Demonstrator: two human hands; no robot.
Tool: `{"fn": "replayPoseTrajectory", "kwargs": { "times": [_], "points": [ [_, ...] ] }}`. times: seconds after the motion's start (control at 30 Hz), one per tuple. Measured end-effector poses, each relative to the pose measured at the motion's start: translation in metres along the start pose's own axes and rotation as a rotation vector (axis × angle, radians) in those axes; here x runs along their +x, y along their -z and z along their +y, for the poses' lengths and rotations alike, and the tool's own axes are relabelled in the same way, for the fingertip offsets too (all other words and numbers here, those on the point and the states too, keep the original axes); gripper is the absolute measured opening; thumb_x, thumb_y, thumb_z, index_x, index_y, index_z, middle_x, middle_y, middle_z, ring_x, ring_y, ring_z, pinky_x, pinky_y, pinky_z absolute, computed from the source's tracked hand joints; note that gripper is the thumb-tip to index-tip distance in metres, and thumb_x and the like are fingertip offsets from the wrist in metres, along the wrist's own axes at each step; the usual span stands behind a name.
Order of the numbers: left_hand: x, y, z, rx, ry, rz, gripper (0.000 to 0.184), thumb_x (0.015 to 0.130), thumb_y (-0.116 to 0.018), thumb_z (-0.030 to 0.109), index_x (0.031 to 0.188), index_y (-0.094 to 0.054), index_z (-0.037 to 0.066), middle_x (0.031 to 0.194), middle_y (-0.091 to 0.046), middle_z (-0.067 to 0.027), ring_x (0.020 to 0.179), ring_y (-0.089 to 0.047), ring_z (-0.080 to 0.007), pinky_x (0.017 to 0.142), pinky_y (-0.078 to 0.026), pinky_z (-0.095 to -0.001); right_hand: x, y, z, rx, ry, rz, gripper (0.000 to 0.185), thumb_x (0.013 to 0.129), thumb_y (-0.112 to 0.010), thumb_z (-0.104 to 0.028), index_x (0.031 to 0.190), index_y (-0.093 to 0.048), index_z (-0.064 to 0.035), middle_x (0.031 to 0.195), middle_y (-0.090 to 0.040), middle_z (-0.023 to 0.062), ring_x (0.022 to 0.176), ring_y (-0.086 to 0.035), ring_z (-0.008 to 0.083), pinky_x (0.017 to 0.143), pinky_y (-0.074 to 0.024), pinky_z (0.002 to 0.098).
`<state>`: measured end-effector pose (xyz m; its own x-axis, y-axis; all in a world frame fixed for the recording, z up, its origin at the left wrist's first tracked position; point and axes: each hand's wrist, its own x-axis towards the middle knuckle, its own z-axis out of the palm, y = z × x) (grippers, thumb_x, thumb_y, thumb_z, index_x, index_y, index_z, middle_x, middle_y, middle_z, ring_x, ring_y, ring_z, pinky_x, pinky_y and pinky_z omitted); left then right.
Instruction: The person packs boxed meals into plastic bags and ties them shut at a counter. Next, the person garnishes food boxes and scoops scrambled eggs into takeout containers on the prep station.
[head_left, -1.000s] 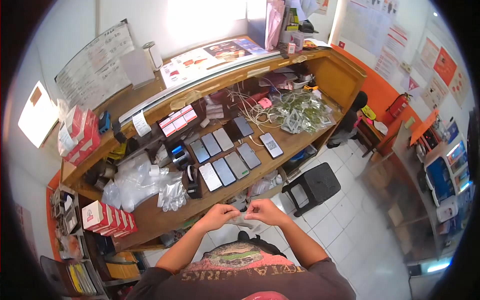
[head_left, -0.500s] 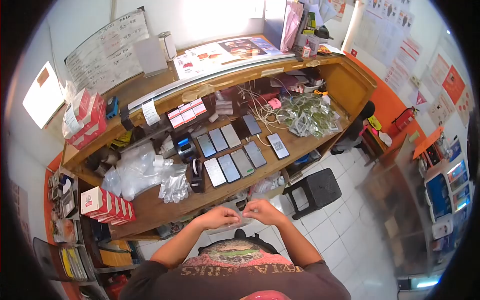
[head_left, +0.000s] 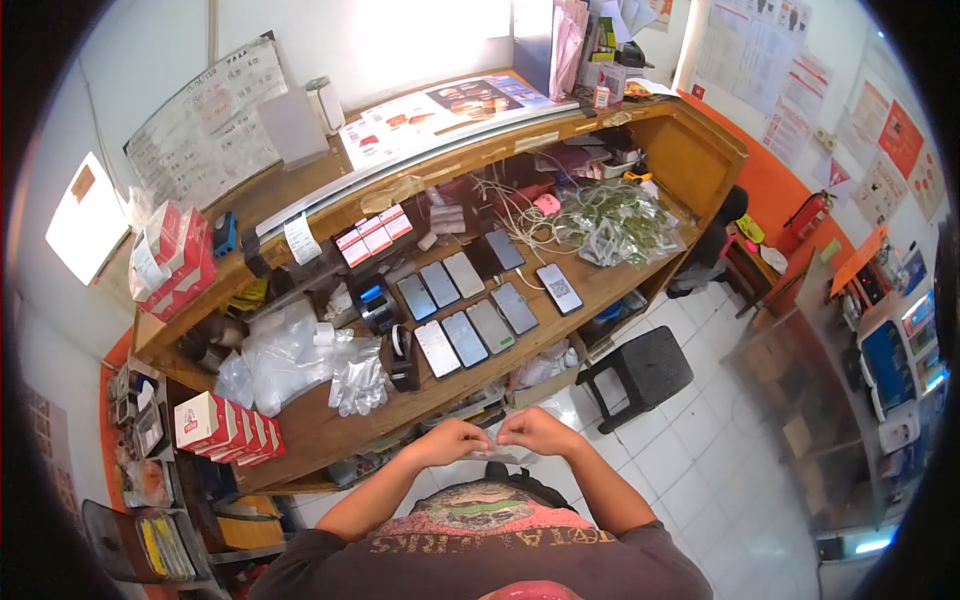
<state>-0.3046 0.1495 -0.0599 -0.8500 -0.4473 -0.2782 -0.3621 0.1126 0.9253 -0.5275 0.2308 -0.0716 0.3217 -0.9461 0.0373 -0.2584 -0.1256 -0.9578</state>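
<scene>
My left hand [head_left: 452, 441] and my right hand [head_left: 537, 431] are close together in front of my body, at the near edge of the wooden counter [head_left: 330, 428]. Thumb and fingers of each are pinched together. Between and below the fingertips shows a piece of clear plastic [head_left: 514, 455], thin and see-through, with both hands closed on it; whether it is a bag I cannot make out. Beyond my hands, several phones [head_left: 464, 338] lie in rows on the counter. Left of them stand a black tape dispenser [head_left: 402, 358] and a pile of clear plastic packaging [head_left: 290, 360].
Red-and-white boxes [head_left: 228, 428] line the counter's left end. Bagged green leaves [head_left: 625, 222] and white cables [head_left: 515, 215] lie toward the right. A black stool [head_left: 650, 368] stands on the tiled floor, right of my hands. A person in dark clothing [head_left: 705, 255] is partly visible behind the counter's right end.
The view has shifted and turned slightly. My hands stay pinched close together, a little lower and further right in the picture. Nothing on the counter has visibly moved.
</scene>
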Motion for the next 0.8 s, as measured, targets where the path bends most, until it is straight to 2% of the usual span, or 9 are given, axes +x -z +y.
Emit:
{"fn": "replayPoseTrajectory", "kwargs": {
  "times": [0.13, 0.23, 0.33, 0.4, 0.5, 0.53, 0.6, 0.63, 0.8],
  "points": [
    [-0.002, 0.003, 0.012, 0.121, 0.051, 0.005, 0.021, 0.085, -0.070, 0.024, 0.084, -0.073, 0.004, 0.070, -0.068, -0.0030, 0.065, -0.057, -0.0090, 0.064, -0.047, -0.0275, -0.001, 0.002, -0.019, -0.068, 0.002, 0.004, 0.012, 0.081, -0.074, -0.018, 0.082, -0.073, -0.0056, 0.078, -0.066, 0.0053, 0.070, -0.059, 0.0158, 0.061, -0.0440, 0.0292],
    [0.001, -0.001, 0.009, 0.058, 0.186, 0.029, 0.021, 0.087, -0.070, 0.024, 0.089, -0.073, 0.003, 0.067, -0.062, 0.0016, 0.065, -0.050, -0.0051, 0.058, -0.042, -0.0252, 0.004, 0.002, -0.012, -0.077, -0.094, 0.082, 0.013, 0.077, -0.075, -0.016, 0.084, -0.072, -0.0054, 0.081, -0.067, 0.0070, 0.075, -0.062, 0.0197, 0.073, -0.0468, 0.0317],
    [0.007, -0.003, -0.009, 0.022, 0.093, 0.120, 0.019, 0.089, -0.069, 0.020, 0.090, -0.073, 0.002, 0.070, -0.064, 0.0006, 0.065, -0.051, -0.0048, 0.057, -0.042, -0.0243, 0.011, -0.007, 0.001, -0.268, 0.090, 0.300, 0.013, 0.077, -0.075, -0.017, 0.084, -0.072, -0.0068, 0.079, -0.067, 0.0060, 0.077, -0.061, 0.0207, 0.080, -0.0446, 0.0336],
    [0.007, -0.003, -0.008, -0.115, 0.147, 0.176, 0.017, 0.089, -0.068, 0.018, 0.091, -0.072, 0.001, 0.073, -0.065, -0.0001, 0.066, -0.053, -0.0057, 0.058, -0.043, -0.0241, 0.017, -0.023, -0.009, -0.589, 0.173, 0.856, 0.011, 0.077, -0.074, -0.017, 0.083, -0.071, -0.0081, 0.078, -0.066, 0.0065, 0.079, -0.061, 0.0233, 0.086, -0.0415, 0.0372],
    [0.015, 0.000, -0.016, -0.336, 0.220, 0.280, 0.017, 0.089, -0.068, 0.016, 0.094, -0.071, 0.000, 0.083, -0.068, -0.0036, 0.073, -0.060, -0.0101, 0.065, -0.050, -0.0262, 0.021, -0.043, 0.006, -0.388, -0.006, 1.083, 0.012, 0.081, -0.072, -0.017, 0.086, -0.069, -0.0064, 0.079, -0.065, 0.0054, 0.076, -0.061, 0.0195, 0.079, -0.0449, 0.0337],
    [0.017, 0.000, -0.019, -0.421, 0.245, 0.324, 0.019, 0.089, -0.069, 0.016, 0.095, -0.070, -0.002, 0.090, -0.069, -0.0065, 0.080, -0.066, -0.0136, 0.071, -0.056, -0.0284, 0.020, -0.052, 0.018, -0.388, 0.000, 1.084, 0.012, 0.081, -0.072, -0.017, 0.086, -0.069, -0.0064, 0.079, -0.065, 0.0054, 0.076, -0.061, 0.0195, 0.079, -0.0449, 0.0337],
    [0.021, -0.005, -0.021, -0.526, 0.248, 0.352, 0.016, 0.089, -0.069, 0.016, 0.093, -0.069, 0.000, 0.089, -0.068, -0.0054, 0.080, -0.064, -0.0129, 0.070, -0.054, -0.0286, 0.021, -0.064, 0.030, 0.352, -0.239, 0.762, 0.016, 0.086, -0.068, -0.018, 0.090, -0.067, -0.0027, 0.080, -0.064, 0.0033, 0.072, -0.059, 0.0120, 0.068, -0.0463, 0.0272],
    [0.023, -0.008, -0.021, -0.633, 0.254, 0.376, 0.014, 0.089, -0.070, 0.017, 0.090, -0.069, 0.003, 0.088, -0.067, -0.0042, 0.080, -0.062, -0.0122, 0.069, -0.052, -0.0289, 0.020, -0.065, 0.025, 0.438, -0.231, 0.681, 0.019, 0.091, -0.065, -0.018, 0.096, -0.065, 0.0009, 0.079, -0.064, 0.0014, 0.068, -0.057, 0.0068, 0.059, -0.0451, 0.0228],
    [0.031, -0.024, -0.033, -0.792, 0.293, 0.388, 0.016, 0.090, -0.068, 0.019, 0.086, -0.063, 0.005, 0.092, -0.062, -0.0035, 0.087, -0.060, -0.0133, 0.076, -0.054, -0.0334, 0.019, -0.061, 0.027, 0.492, -0.241, 0.649, 0.017, 0.092, -0.062, -0.012, 0.101, -0.066, 0.0023, 0.085, -0.067, 0.0033, 0.073, -0.059, 0.0087, 0.067, -0.0479, 0.0235]
  ]
}}
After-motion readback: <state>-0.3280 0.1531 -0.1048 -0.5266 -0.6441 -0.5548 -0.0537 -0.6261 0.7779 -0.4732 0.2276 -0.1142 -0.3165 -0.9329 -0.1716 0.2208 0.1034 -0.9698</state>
